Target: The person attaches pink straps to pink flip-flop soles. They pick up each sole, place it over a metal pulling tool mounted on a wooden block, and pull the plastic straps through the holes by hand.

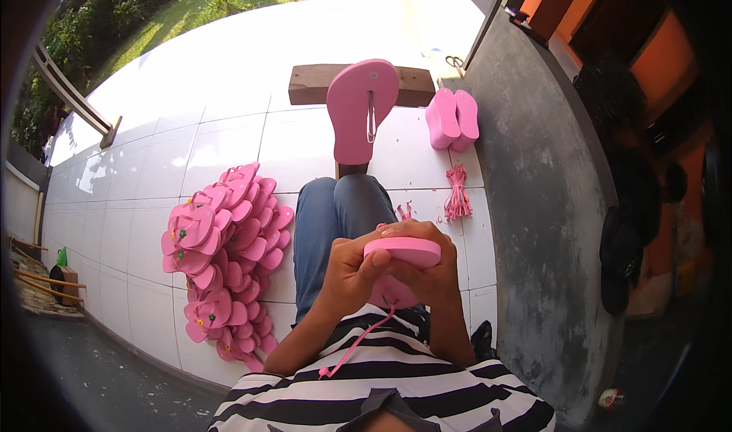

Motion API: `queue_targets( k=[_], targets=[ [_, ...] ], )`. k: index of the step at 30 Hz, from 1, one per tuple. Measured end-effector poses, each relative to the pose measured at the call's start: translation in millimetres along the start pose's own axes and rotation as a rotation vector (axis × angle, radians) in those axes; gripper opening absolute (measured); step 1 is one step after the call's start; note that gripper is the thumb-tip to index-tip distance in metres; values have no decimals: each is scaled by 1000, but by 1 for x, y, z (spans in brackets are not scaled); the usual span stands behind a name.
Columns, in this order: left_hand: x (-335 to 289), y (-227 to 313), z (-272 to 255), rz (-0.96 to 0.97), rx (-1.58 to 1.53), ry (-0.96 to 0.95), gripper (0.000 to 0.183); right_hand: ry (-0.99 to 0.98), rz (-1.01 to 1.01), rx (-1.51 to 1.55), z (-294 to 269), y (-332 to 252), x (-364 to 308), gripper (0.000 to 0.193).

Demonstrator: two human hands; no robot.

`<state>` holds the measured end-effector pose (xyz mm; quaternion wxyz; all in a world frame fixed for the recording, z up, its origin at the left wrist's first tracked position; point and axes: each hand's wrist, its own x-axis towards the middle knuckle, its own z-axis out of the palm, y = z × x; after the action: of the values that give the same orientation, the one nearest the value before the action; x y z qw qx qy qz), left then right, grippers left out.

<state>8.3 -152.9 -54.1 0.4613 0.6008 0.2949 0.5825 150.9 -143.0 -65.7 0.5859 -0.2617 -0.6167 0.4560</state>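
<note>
Close to my chest, both hands grip a pink flip-flop sole, its thick edge turned up toward me. My left hand wraps its left side, thumb pressed on the edge. My right hand closes round the other side, most of its fingers hidden. A thin pink strap comes from the sole's lower part and dangles over my striped shirt. Beyond my knees, another pink sole rests against a wooden stand. A narrow metal piece with a loop shows on its face.
A big heap of pink flip-flops lies left of my legs. To the right, stacked pink soles stand near a bundle of pink straps. Scissors lie by the grey wall. Pink scraps dot the white tiles.
</note>
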Motion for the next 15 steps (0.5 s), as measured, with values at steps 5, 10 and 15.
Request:
queue_targets(
  k=[5, 10, 15],
  targets=[
    [1, -51, -29, -519, 86, -81, 45, 291, 320, -399, 6, 43, -15, 57],
    [11, -93, -56, -460, 239, -21, 40, 65, 246, -1083, 19, 55, -16, 46],
    [21, -111, -57, -169, 501, 22, 35, -158, 157, -1324, 20, 76, -18, 33]
  ],
)
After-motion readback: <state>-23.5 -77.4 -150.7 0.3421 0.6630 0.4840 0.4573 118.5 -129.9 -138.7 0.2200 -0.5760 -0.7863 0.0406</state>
